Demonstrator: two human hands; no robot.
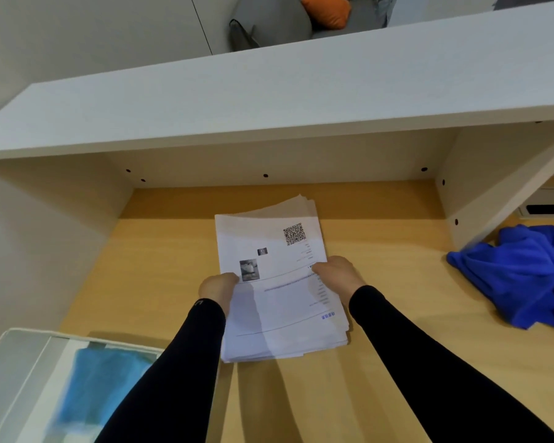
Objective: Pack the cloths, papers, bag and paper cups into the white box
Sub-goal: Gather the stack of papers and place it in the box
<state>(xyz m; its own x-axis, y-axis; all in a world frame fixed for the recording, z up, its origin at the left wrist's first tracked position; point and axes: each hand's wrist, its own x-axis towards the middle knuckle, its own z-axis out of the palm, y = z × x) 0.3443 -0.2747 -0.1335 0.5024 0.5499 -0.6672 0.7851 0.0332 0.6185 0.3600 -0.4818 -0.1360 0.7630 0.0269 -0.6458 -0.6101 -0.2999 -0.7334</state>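
Papers point(279, 282) in one stack on bench point(173, 251), resting or lifted, hard to tell; left grip point(218, 287) and right grip point(336, 273) clamped on opposite long edges, likely keeping sheets square for white box point(20, 346), near left.

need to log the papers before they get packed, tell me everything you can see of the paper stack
The paper stack is a thick sheaf of white printed sheets, slightly fanned at the far end. The top sheet shows a QR code, two small photos, fine text, ruled lines and a blue mark near the near edge. The left hand grips its left edge and the right hand its right edge, over the wooden desk.
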